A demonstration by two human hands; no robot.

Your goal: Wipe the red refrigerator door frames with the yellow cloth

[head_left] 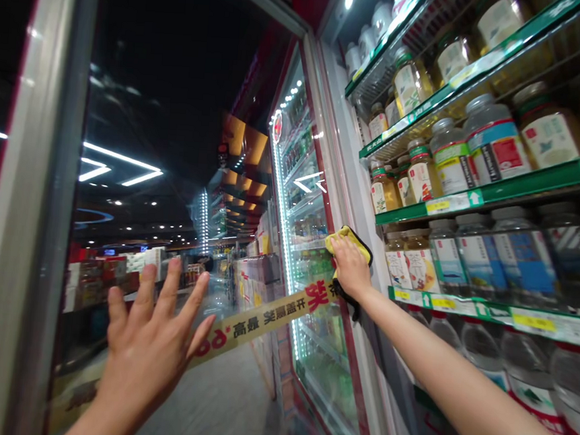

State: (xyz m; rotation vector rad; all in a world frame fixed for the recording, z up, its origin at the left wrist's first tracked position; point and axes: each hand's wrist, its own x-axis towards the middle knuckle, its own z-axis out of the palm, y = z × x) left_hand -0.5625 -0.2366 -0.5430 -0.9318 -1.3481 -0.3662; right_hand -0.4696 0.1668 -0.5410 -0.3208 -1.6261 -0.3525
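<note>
My left hand point(149, 340) is raised at the lower left, its fingers spread, in front of or against the glass door point(177, 123); contact is not certain. It holds nothing. On the right side of the door, near the frame, my right hand point(350, 265) presses a yellow cloth point(348, 237) with a dark edge against the glass. Part of the cloth hangs below the wrist. A yellowish strip point(268, 319) with red and black characters runs across the glass between the two hands.
Right of the door, shelves point(501, 186) with green edges and price tags hold several bottles. The metal door frame point(38, 193) stands at the left. Through the glass, a lit cooler point(297, 178) and grey floor point(227, 405) show.
</note>
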